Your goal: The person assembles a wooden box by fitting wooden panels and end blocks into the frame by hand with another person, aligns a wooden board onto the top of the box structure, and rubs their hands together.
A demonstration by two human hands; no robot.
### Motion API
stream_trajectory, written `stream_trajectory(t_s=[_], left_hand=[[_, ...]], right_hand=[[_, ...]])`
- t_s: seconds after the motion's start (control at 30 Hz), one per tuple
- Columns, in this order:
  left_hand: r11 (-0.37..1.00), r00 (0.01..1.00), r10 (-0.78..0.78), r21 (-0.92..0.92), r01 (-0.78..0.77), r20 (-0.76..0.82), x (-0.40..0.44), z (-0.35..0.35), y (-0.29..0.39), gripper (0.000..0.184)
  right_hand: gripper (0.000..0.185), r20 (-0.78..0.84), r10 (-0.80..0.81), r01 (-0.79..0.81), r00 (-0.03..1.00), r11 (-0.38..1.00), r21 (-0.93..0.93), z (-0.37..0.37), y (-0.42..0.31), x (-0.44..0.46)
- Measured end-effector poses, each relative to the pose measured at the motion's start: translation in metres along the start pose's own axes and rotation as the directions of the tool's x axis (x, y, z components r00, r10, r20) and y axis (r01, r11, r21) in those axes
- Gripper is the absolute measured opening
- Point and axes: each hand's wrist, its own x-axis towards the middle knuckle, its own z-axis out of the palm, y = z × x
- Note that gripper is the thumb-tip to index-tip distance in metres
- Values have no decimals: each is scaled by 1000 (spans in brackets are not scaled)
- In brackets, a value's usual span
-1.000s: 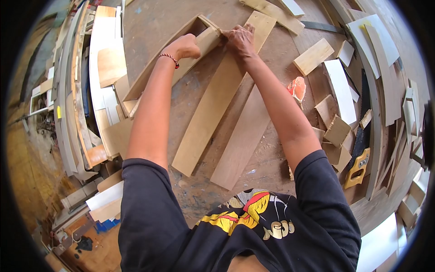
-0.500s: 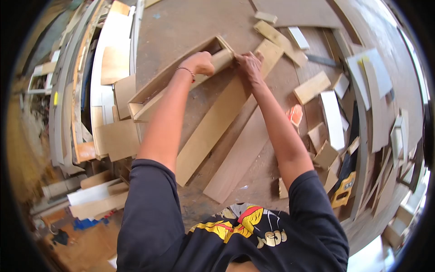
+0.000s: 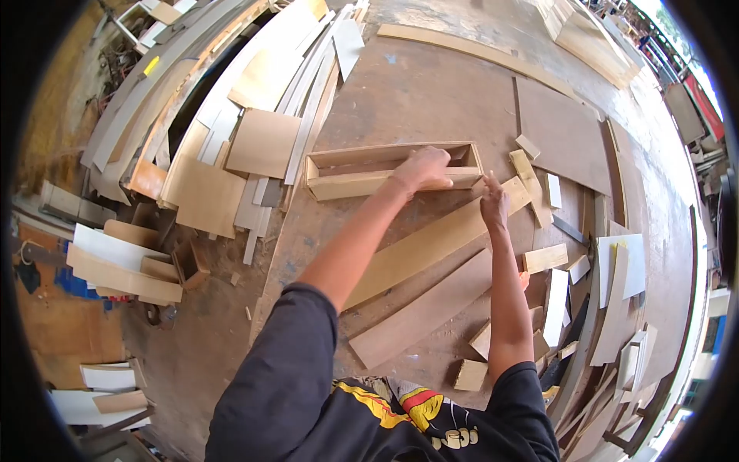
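Wooden box (image 3: 354, 185) stretches lengthwise left to right, left hand (image 3: 423, 169) gripping it, right hand (image 3: 495, 205) of unclear grip.

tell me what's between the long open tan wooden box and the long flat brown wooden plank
In the head view, a long yellowish wooden plank lies slantwise between the box and the brown plank.

Long wooden box (image 3: 354, 185) in front of us, open side up!
We've got a narrow, light-brown piece here, straight walls meeting at the corners, and it's lying almost crosswise in our view on the worktable (image 3: 439, 92), right end angled slightly away from us. We're looking down into the hollow between the two long sides (whether there's a floor in there, we can't tell), and part of the near wall is hidden from us.
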Motion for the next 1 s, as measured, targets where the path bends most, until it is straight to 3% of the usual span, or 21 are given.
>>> stream_trajectory(t_s=[0.03, 0.1, 0.13, 0.2, 0.27, 0.33, 0.4, 0.43, 0.5, 0.57, 0.67, 0.93, 1.0], left_hand=[[994, 985, 40, -97, -57, -166, -21, -11, -4, 44], [933, 970, -206, -323, 156, -127, -62, -57, 1, 44], [905, 919, -283, -395, 160, -275, -79, -60, -11, 45], [890, 741, -389, -430, 149, -547, -109, -63, -39, 48], [927, 445, -372, -300, 226, -814, -129, -51, -84, 48], [769, 356, -639, -552, 324, -682, -145, -36, -126, 58], [526, 406, -840, -727, 441, -361, -157, -18, -168, 65], [525, 400, -841, -728, 442, -364, -163, -27, -152, 65], [186, 586, -809, -928, 324, 43, -174, -41, -121, 69], [153, 590, -804, -935, 321, 71, -171, -18, -144, 70], [98, 593, -796, -941, 323, 120, -166, -3, -154, 71], [110, 594, -799, -951, 289, 88, -171, 10, -152, 63], [146, 661, -748, -957, 252, 59, -176, 10, -147, 62]], right_hand=[[43, -131, 13, 9, 991, 987, 163, -1, -1, 2], [40, -139, 92, -72, 986, 987, 146, -12, -17, 9], [38, -148, 175, -156, 973, 979, 131, -17, -25, 13], [47, -89, 203, -185, 975, 967, 176, -19, -31, 22], [53, -132, 197, -129, 971, 905, 405, -15, -40, 27], [57, -72, 210, -178, 975, 935, 306, -14, -40, 37], [62, -7, 226, -220, 974, 954, 204, -10, -39, 42], [63, 5, 245, -242, 970, 954, 177, -8, -40, 43], [64, 11, 258, -257, 966, 955, 151, -8, -49, 43], [63, 83, 340, -349, 937, 890, 293, -13, -63, 36], [56, 81, 327, -330, 942, 848, 414, -5, -58, 37], [40, 81, 321, -318, 944, 812, 490, -4, -53, 28], [39, 77, 320, -311, 944, 791, 527, -4, -53, 23]])
